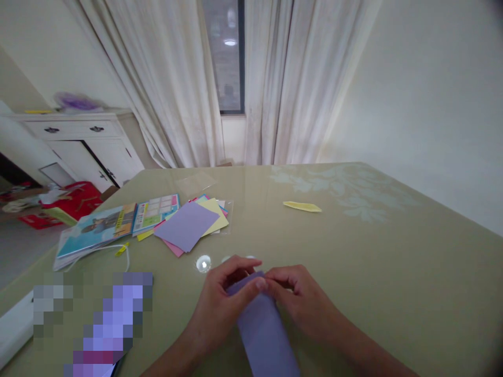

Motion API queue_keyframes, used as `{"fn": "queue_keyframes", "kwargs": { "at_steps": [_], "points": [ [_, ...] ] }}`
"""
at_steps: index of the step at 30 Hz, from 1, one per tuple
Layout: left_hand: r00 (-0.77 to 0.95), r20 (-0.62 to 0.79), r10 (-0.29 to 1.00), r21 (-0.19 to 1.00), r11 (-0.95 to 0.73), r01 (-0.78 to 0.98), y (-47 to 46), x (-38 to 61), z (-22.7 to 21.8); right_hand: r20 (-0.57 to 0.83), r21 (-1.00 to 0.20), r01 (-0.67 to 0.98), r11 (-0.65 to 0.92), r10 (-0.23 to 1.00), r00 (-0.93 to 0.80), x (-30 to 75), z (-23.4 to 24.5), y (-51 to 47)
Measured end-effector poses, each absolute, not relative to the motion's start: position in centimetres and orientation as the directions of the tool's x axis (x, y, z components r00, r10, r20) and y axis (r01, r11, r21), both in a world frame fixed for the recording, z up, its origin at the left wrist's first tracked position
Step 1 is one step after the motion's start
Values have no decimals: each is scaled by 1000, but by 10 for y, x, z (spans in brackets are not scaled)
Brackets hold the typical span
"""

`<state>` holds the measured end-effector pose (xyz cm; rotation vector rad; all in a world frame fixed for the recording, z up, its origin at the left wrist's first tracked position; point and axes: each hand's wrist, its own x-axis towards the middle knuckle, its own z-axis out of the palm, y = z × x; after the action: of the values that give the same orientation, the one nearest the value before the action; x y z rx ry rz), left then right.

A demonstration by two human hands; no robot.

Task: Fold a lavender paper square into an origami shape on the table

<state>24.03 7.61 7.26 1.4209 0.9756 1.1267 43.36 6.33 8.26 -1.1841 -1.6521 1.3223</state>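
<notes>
A purple sheet of paper (pixel 265 330), folded into a long strip, lies between my hands at the near edge of the view. My left hand (pixel 228 296) grips its far end, thumb on top and fingers curled behind. From the other side, my right hand (pixel 301 296) pinches the far right corner between thumb and fingertips. At that end a narrow flap seems folded over; the fingers partly hide it. The strip's near end runs out of the frame.
A fanned stack of coloured paper (pixel 186 225) lies left of centre, by booklets (pixel 98 228). Farther back sits a folded yellow paper (pixel 302 207). At the near left are a pixelated object (pixel 113 314), a white bar-shaped object (pixel 15 327) and a white cord (pixel 128 256).
</notes>
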Motion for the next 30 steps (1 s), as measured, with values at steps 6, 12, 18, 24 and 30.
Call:
{"fn": "queue_keyframes", "kwargs": {
  "at_steps": [6, 12, 18, 24, 30],
  "points": [
    [269, 191, 944, 956, -242, 168, 76, 239, 76, -53, -955, 291, 62, 927, -371, 429, 82, 56],
    [-99, 192, 976, 975, -179, 128, 95, 217, 86, -55, -939, 335, 74, 932, -359, 437, 83, 70],
    [-278, 224, 934, 973, -196, 125, 107, 207, 79, 8, -825, 538, 173, 955, -295, 458, 85, 89],
    [-200, 310, 929, 943, -275, 186, 99, 209, 84, 132, -896, 397, 196, 974, -183, 467, 91, 93],
    [15, 119, 993, 993, -119, -11, 79, 233, 75, 42, -959, 254, 127, 949, -314, 442, 84, 80]
  ]
}}
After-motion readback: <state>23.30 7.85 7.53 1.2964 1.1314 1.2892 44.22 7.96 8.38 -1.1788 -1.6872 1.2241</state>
